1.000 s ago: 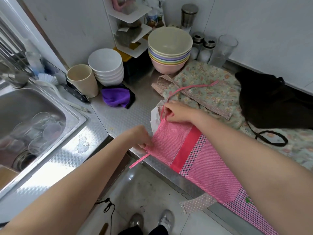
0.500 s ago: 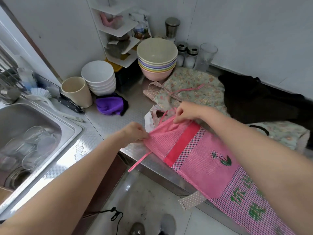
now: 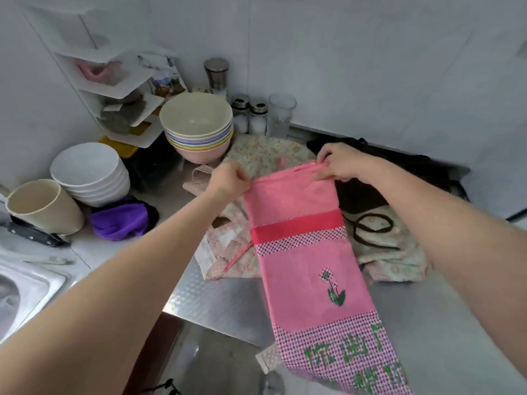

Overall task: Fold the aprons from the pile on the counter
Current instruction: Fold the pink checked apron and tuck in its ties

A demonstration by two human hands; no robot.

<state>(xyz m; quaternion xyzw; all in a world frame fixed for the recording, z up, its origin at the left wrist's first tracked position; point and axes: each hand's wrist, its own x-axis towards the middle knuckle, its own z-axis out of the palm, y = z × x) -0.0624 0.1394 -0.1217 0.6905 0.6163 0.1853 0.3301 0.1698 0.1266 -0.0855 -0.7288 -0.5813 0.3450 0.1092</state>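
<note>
A long pink apron (image 3: 305, 269) with a red band, checked strips and green lettering stretches from the counter's back toward me, its lower end hanging over the counter's front edge. My left hand (image 3: 226, 181) pinches its top left corner. My right hand (image 3: 336, 163) pinches the top right corner, so the top edge is pulled taut and lifted above the pile. Underneath lie a pale floral apron (image 3: 262, 151), a pink patchwork apron (image 3: 225, 252) and a black apron (image 3: 410, 172) with a looped black strap.
Stacked coloured bowls (image 3: 196, 129), white bowls (image 3: 88, 172), a beige cup (image 3: 42, 206), a purple cloth (image 3: 119, 220) and a knife (image 3: 34, 233) stand at the left. Shakers and a glass (image 3: 281, 115) sit by the wall. The sink (image 3: 25, 286) is at far left.
Both hands have carried the pink apron's top edge up and away from me, over the pile. The apron now lies lengthwise and spread out, with its flower and lettering showing.
</note>
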